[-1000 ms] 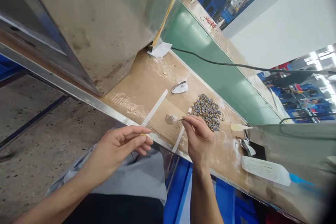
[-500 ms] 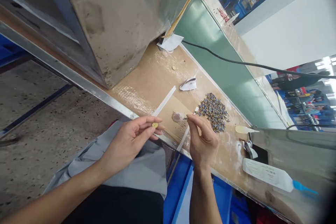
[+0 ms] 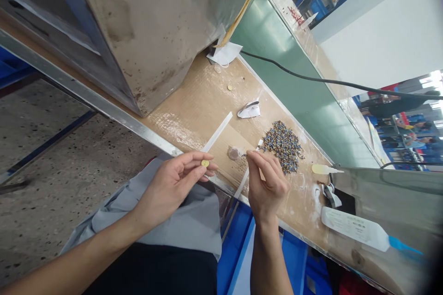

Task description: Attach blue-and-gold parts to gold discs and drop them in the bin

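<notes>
Our left hand [image 3: 169, 186] is mostly closed, thumb and fingers pinching a small yellow disc [image 3: 205, 163]; the outer fingers reach loosely past it, over the front edge of the table [image 3: 194, 101]. Our right hand [image 3: 266, 184] has thumb and index finger pressed together on a small dark part [image 3: 244, 155], mostly hidden, exact shape too small for us to tell; the other fingers are curled in. The part's tip is just beside a small clear round piece [image 3: 235, 152] that sits on a cardboard sheet [image 3: 224, 140]. We can't tell if the two touch.

White strips [image 3: 218, 132] run along two sides of the sheet. Beyond our right hand we see a pile of tiny blue and gold parts [image 3: 283, 146] on the table. Farther back: a white scrap [image 3: 249, 110] with a dark strip on it, and a second yellow disc [image 3: 230, 87] lying flat. Off to the right, a small yellowish squeeze bottle [image 3: 320, 169] and a larger white bottle [image 3: 356, 229] with a blue tip, both on their sides. A black cable [image 3: 311, 78] crosses in front of the green panel [image 3: 277, 46].
</notes>
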Tool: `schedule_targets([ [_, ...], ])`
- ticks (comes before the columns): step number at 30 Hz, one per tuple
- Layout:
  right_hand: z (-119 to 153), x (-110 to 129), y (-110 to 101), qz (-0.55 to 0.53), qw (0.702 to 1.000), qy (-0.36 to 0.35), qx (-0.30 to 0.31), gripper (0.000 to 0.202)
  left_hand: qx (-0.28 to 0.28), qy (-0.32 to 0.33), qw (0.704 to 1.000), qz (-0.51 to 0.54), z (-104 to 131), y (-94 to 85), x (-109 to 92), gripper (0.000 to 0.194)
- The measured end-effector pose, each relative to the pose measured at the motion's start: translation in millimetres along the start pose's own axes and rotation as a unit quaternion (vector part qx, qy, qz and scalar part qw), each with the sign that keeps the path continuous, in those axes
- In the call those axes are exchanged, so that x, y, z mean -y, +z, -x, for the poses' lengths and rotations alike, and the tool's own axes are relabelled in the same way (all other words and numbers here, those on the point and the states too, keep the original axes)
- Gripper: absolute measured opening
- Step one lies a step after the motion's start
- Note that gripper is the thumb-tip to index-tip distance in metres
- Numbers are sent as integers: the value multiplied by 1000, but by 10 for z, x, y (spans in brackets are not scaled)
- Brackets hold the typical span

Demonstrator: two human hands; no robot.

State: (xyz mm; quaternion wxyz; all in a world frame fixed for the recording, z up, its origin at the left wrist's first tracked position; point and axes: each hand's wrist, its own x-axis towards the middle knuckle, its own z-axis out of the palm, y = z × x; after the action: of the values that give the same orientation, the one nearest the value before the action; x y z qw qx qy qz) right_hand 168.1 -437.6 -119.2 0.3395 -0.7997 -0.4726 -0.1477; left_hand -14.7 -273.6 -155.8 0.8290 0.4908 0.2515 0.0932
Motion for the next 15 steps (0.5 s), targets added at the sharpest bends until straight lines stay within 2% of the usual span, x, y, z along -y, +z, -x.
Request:
schedule_targets([
  [5, -14, 7, -4, 0, 1000, 9, -7, 26, -1, -5, 1000, -8, -1, -11, 11, 36],
  [9, -5, -18, -8, 2, 999, 37, -38, 22, -1, -10, 1000, -22, 3, -16, -20, 38],
  [15, -3, -35, 4, 14, 999, 27, -32, 19, -1, -12, 1000, -23, -5, -10, -32, 38],
])
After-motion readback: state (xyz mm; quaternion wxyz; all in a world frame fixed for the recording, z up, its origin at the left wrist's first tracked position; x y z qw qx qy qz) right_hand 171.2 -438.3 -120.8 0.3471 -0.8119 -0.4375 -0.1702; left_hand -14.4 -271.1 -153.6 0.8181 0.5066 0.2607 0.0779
